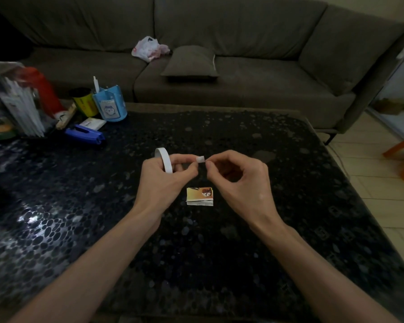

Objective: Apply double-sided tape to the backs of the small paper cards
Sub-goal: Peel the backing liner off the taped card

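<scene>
1. I see my left hand (163,180) raised over the middle of the dark, pebble-patterned worktop (289,183). Its thumb and fingers are curled and pinch a white double-sided tape strip (166,163).
2. The strip's long part arches up and back over the knuckles of that hand. Its short free end sticks out between the two hands.
3. My right hand (240,183) is just beside the left at the same height. Its thumb and forefinger are closed on the free end of the strip, and the other fingers are loosely curled.
4. The stack of small paper cards (200,197) lies flat on the worktop below the gap between the hands and touches neither. The top card shows a yellow and brown printed face.
5. At the far left of the worktop there is a blue pen holder (110,106), a yellow and black cup (84,101), a blue stapler (85,134), a white pad (92,123) and a red bottle (44,89).
6. Beyond the worktop is a grey sofa (243,31), with a cushion (191,62) and a crumpled plastic bag (148,48) on its seat.
</scene>
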Demonstrator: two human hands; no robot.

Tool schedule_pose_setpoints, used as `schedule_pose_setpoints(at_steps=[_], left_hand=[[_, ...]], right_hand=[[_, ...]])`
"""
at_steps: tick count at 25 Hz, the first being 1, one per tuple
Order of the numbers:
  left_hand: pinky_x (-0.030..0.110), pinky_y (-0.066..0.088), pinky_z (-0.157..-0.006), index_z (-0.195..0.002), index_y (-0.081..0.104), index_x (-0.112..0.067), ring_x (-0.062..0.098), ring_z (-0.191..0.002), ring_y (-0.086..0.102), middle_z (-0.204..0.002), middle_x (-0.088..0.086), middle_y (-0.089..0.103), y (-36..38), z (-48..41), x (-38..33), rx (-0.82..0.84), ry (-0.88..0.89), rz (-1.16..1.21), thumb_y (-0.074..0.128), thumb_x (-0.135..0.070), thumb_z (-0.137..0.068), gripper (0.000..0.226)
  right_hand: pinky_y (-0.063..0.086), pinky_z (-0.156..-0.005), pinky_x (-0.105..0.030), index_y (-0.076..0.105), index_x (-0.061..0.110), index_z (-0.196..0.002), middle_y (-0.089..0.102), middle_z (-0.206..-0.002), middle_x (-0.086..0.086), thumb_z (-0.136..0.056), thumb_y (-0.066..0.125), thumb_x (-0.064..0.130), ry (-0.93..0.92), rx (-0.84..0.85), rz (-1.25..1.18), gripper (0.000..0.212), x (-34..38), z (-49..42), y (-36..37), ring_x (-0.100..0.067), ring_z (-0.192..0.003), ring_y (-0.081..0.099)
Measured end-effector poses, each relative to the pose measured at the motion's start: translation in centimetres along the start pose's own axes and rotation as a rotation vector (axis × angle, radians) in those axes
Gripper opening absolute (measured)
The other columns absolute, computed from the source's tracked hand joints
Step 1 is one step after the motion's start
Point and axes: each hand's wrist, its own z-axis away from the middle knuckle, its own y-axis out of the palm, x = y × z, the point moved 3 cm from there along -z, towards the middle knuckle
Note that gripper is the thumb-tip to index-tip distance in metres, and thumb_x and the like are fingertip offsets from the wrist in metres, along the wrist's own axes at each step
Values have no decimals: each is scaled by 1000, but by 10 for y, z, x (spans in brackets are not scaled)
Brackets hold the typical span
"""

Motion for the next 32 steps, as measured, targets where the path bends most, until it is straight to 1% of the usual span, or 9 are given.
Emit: schedule_pose_setpoints(at_steps=[5,8,12,14,17,19,23,27,32], left_hand=[[14,46,-55,-99,83,-28,3,-57,49,-60,-9,56,2,-1,2,39,4,-27,77,-15,-91,17],[15,52,-63,-94,83,-31,11,-65,63,-70,0,71,4,1,0,45,2,-14,78,-23,-90,10],[37,61,-85,-90,83,-33,28,-93,72,-89,7,78,4,0,0,-8,-17,-1,79,-27,-89,8],[38,60,-86,-89,83,-36,26,-85,72,-84,6,76,3,1,0,-6,-15,-14,79,-25,-89,12],[19,55,-64,-88,82,-39,5,-63,60,-67,-5,69,-1,4,-2,12,6,-25,78,-27,-87,12],[13,50,-56,-90,82,-37,1,-58,56,-61,-8,65,-5,7,-5,12,22,-22,79,-28,-88,11],[11,49,-58,-94,82,-44,3,-60,56,-69,9,64,-9,13,-11,40,60,-56,74,-22,-91,24],[11,47,-56,-105,81,-38,1,-55,52,-58,-5,57,-2,17,-11,104,104,-85,69,-10,-97,31],[11,50,-63,-118,72,-36,1,-54,51,-57,-12,54,13,24,-12,152,203,-74,65,-1,-97,41]], right_hand=[[57,-79,-17,76,20,-108,73,-95,13,-95,72,22,4,9,20,14,-3,-2,3,-1,-89,70],[57,-81,-17,74,23,-109,71,-98,14,-95,72,24,-7,8,67,15,-4,-3,2,1,-90,68],[57,-81,-18,73,24,-111,71,-100,14,-95,72,23,-43,27,133,16,-3,-1,3,1,-91,67],[57,-82,-18,73,23,-111,71,-102,13,-95,72,23,-41,39,117,16,-1,-1,4,1,-92,67],[56,-83,-17,74,22,-111,72,-102,13,-96,73,22,-2,38,73,15,4,-2,5,2,-93,68],[56,-83,-16,74,21,-110,72,-99,13,-96,74,22,56,33,5,14,7,-3,5,2,-92,68],[57,-83,-15,75,22,-105,72,-94,14,-93,77,22,108,6,-17,12,10,-10,-3,4,-91,69],[58,-82,-17,76,21,-103,74,-93,13,-93,76,21,107,25,-65,10,11,-8,-11,2,-90,71],[64,-84,-31,76,18,-106,77,-97,6,-93,77,19,213,-1,-221,14,-1,-3,-14,-5,-91,76]])
